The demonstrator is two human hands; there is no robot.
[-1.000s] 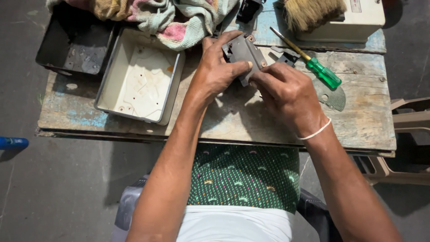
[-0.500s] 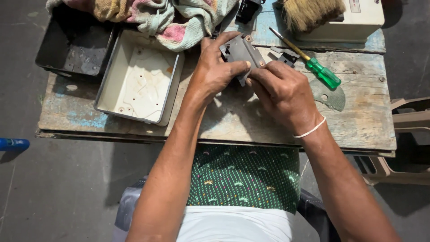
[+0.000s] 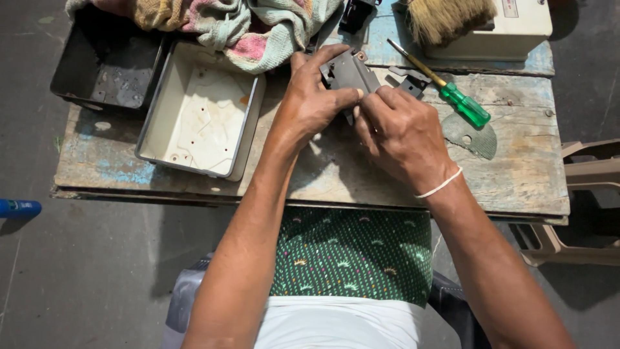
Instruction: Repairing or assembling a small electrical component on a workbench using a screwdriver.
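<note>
Two hands on one part, both ours, both busy. Our left hand point(image 3: 313, 100) wraps around a small grey plastic-and-metal component point(image 3: 351, 72), fingers curled tight on its left and top edges, thumb pressed at its lower right. Our right hand point(image 3: 402, 132) meets it from the right, fingertips pinched narrow against the lower edge of the same part; whether they grip a screw or just push we cannot tell, the fingers hide it. The component sits held just above the worn wooden bench point(image 3: 516, 174), near its back middle, not resting flat as far as we see.

Progress, judged only from how things lie: the white box casing point(image 3: 200, 110) lies open and bare inside at the left, so we read the innards as already out. A dark metal tray point(image 3: 103, 61) sits beside it, touching or nearly so. The green-handled screwdriver point(image 3: 445, 87) lies idle on the bench just right of the hands, with small dark loose pieces point(image 3: 410, 81) near its shaft. So we'd call this mid-job: handwork on the part is under way, tool down, casing waiting.

Also there: a bundled multicoloured cloth point(image 3: 252, 26) at the back, a brush point(image 3: 449, 16) lying over a cream box point(image 3: 516, 26), and a grey disc fragment point(image 3: 471, 136) by the right wrist.
</note>
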